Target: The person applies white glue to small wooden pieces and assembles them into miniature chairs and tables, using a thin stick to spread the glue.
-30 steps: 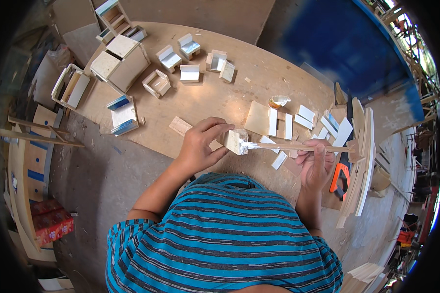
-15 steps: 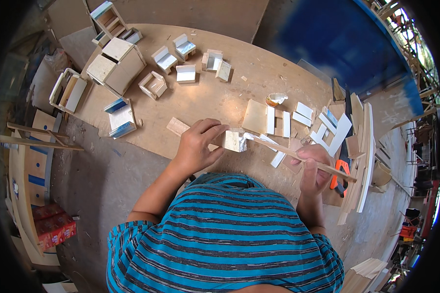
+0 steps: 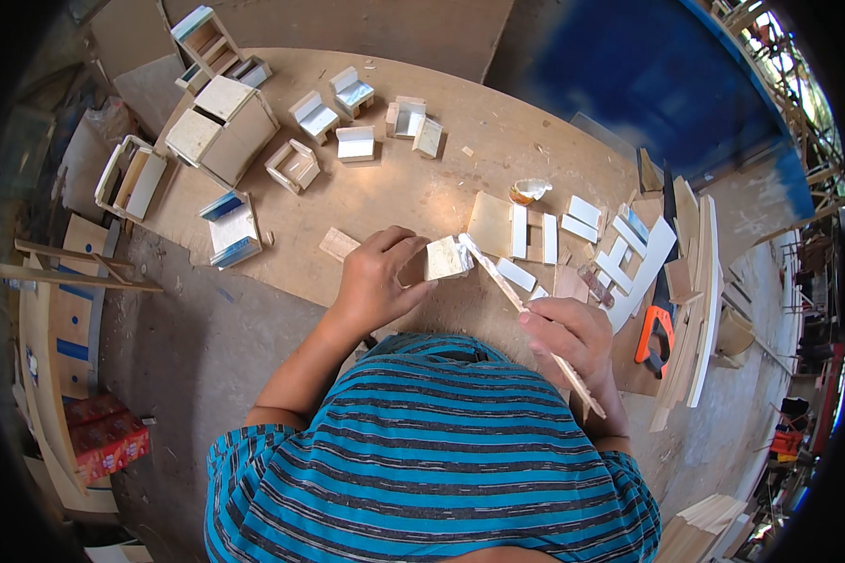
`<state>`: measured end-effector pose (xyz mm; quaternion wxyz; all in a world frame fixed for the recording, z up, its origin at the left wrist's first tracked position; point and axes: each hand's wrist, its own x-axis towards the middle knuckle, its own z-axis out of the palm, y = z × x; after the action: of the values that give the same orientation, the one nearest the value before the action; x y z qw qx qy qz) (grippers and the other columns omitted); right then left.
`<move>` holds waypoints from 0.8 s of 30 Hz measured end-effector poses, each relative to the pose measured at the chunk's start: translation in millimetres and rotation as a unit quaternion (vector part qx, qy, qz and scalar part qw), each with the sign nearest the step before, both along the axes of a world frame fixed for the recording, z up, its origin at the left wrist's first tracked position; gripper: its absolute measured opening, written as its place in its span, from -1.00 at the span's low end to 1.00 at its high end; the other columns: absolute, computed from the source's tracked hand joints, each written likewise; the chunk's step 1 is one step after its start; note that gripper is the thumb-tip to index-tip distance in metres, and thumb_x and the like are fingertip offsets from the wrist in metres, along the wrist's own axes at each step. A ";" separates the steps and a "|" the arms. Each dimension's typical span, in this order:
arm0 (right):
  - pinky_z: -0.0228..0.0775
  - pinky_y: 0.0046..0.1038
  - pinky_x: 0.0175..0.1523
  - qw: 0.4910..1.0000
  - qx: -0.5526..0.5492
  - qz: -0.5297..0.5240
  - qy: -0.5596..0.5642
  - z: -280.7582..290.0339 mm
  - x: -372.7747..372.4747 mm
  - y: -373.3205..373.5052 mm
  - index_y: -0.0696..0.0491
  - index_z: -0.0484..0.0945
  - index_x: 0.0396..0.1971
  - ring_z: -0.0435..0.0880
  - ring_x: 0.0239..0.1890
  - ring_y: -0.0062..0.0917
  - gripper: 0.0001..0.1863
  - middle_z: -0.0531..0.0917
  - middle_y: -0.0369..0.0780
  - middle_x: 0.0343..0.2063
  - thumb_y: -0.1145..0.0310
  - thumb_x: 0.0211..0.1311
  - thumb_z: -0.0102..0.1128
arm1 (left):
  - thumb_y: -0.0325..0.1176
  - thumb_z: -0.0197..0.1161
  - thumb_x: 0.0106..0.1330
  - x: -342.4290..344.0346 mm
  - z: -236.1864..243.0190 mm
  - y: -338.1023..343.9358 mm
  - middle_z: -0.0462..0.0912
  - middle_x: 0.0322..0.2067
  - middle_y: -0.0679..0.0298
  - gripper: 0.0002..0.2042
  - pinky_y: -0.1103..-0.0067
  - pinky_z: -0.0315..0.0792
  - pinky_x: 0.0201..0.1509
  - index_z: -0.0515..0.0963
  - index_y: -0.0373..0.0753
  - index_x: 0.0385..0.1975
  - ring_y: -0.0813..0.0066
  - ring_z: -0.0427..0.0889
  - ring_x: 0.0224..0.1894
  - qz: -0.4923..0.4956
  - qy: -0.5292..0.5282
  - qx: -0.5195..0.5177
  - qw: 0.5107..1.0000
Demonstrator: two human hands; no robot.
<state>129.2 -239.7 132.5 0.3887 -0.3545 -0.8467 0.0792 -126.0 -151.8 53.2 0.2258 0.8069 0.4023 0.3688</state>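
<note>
A small wooden block-like piece point(image 3: 444, 259) is gripped between the thumb and fingers of my left hand point(image 3: 382, 277), above the near side of the table. My right hand point(image 3: 573, 335) is closed round a thin wooden stick point(image 3: 502, 280) that slants up to the left. White paste covers the stick's tip, which touches the right edge of the small piece. Some white shows along that edge too. Just behind my left hand lies a flat wood strip point(image 3: 338, 244). A small bowl point(image 3: 530, 191) with white stuff in it stands farther back to the right.
Several miniature wooden chairs point(image 3: 355, 144) and a small cabinet point(image 3: 218, 131) stand on the plywood table point(image 3: 404, 206), back left. White strips point(image 3: 582, 219) lie at the right. An orange-handled saw point(image 3: 654, 340) rests beside long boards point(image 3: 699, 310) at the right edge.
My right hand has moved left and slightly down, so the stick now stands steeper. Its tip has shifted a little left and up along the small piece, which has tilted slightly.
</note>
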 end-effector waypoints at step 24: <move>0.46 -0.59 -0.28 0.982 0.075 -0.136 0.105 -35.2 21.4 34.9 0.16 0.56 -0.21 0.65 -0.41 -0.50 -0.84 0.65 -0.15 -0.34 0.44 0.38 0.01 | -0.34 0.52 -0.15 2.7 -5.5 1.1 0.63 -0.21 0.11 -0.51 0.56 0.49 -0.40 0.61 -0.37 -0.14 0.34 0.64 -0.30 -0.015 -0.040 -0.035 0.998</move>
<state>150.5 -204.8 97.3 0.5084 -0.4256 -0.7486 -0.0007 -123.3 -150.7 47.7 0.2757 0.7890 0.3934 0.3831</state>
